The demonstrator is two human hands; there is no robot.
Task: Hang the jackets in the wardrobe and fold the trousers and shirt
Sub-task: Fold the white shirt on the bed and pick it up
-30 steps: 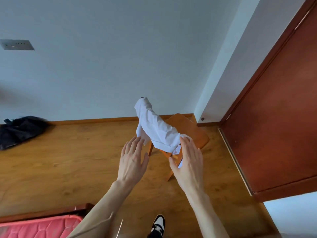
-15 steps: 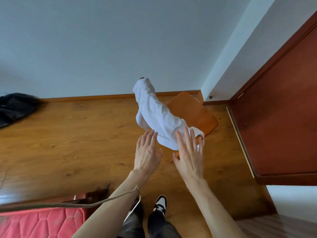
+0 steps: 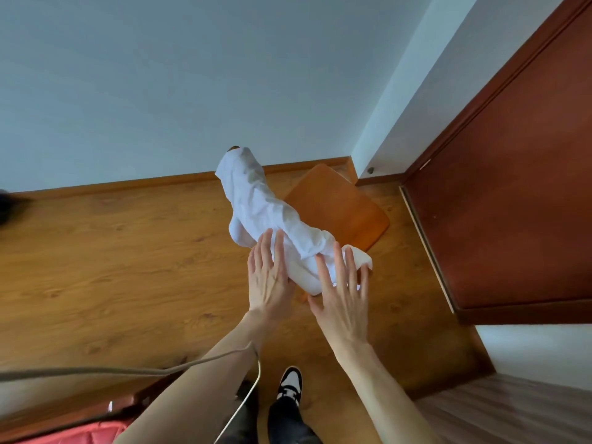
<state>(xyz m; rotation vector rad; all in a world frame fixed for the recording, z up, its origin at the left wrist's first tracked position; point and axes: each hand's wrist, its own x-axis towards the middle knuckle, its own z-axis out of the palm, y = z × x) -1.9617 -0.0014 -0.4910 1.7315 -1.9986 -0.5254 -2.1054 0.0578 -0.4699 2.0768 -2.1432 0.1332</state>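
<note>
A white garment (image 3: pixel 262 213) hangs crumpled over the back of an orange wooden chair (image 3: pixel 339 206) near the room's corner. My left hand (image 3: pixel 269 277) is stretched out with straight fingers, its fingertips at the garment's lower left edge. My right hand (image 3: pixel 342 296) is spread flat, with its fingers lying over the garment's lower end. Neither hand grips the cloth. A dark garment (image 3: pixel 9 206) lies on the floor at the far left edge, mostly cut off.
A dark red wooden door (image 3: pixel 512 187) stands at the right. A bed with a red mattress (image 3: pixel 73 434) and wooden frame sits at the bottom left. A cable (image 3: pixel 128 370) runs across my left forearm. My feet (image 3: pixel 288 382) stand on the wooden floor.
Both hands have moved forward to the white garment; a second ago they were short of it, now the fingers reach its lower end. The view has come closer to the chair.
</note>
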